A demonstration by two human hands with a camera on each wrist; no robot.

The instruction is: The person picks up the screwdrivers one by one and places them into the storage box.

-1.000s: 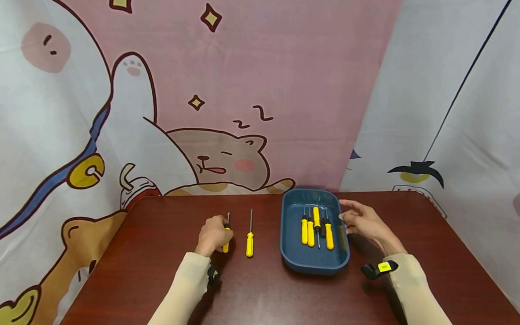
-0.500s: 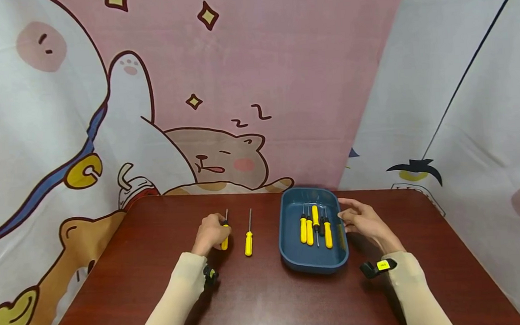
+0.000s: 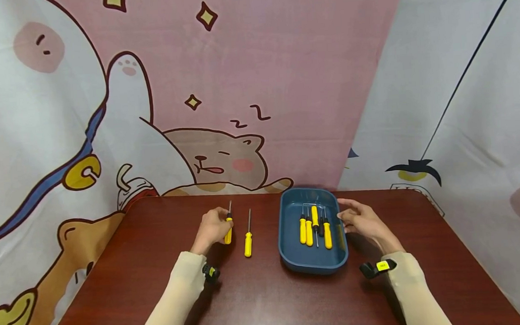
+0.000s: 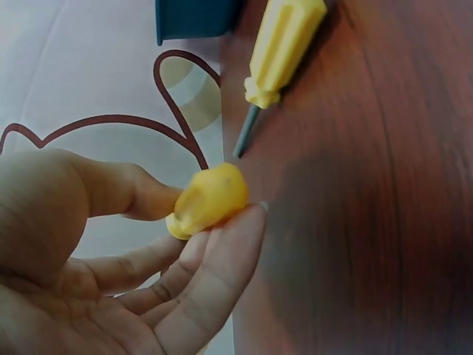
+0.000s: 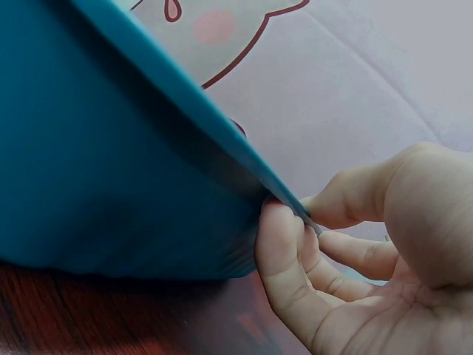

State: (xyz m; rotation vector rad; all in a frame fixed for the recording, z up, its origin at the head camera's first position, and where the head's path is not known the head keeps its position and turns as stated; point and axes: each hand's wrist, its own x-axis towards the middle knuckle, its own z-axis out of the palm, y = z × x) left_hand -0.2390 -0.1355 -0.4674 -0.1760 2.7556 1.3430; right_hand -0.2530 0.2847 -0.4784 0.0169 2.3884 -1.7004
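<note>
My left hand (image 3: pixel 212 230) pinches a yellow-handled screwdriver (image 3: pixel 228 233) between thumb and fingers, its thin shaft pointing toward the wall. Up close in the left wrist view, the handle end of this screwdriver (image 4: pixel 214 196) faces the camera, held over the table. Just to its right, a second yellow screwdriver (image 3: pixel 248 244) lies on the table. My right hand (image 3: pixel 365 225) grips the right rim of a blue tray (image 3: pixel 314 267), thumb on one side and fingers on the other. Inside the tray lie several yellow-handled screwdrivers (image 3: pixel 309 231), one turned opposite to the others, beside a dark handle.
Dark reddish-brown table (image 3: pixel 260 306) runs up to a cartoon-printed cloth (image 3: pixel 282 81) hanging behind it. The tray stands right of the middle, close to the table's back edge. Both wrists wear black straps.
My left hand has raised the pinched screwdriver and shifted it slightly away from me, so more of its shaft and handle show. The right hand stays at the tray rim.
</note>
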